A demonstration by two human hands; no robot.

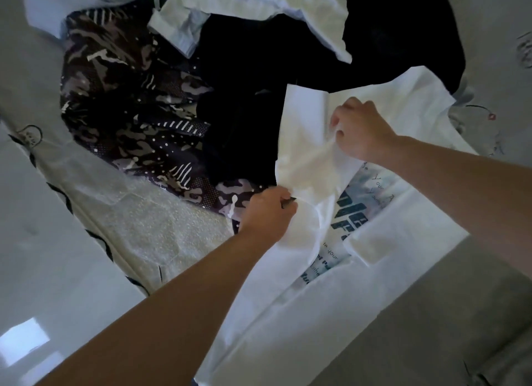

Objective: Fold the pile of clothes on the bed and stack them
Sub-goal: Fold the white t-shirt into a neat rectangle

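Two hands are clamped on the white printed T-shirt [374, 270]: the left hand [267, 212] pinches its edge beside the camouflage garment [129, 112], the right hand [359, 129] bunches a fold above the print, apparently so one side can be turned inward.

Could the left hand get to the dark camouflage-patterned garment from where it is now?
Probably yes. The left hand grips the white printed T-shirt's edge right beside the dark camouflage-patterned garment, with nothing lying between them. It would have to let go of the shirt first.
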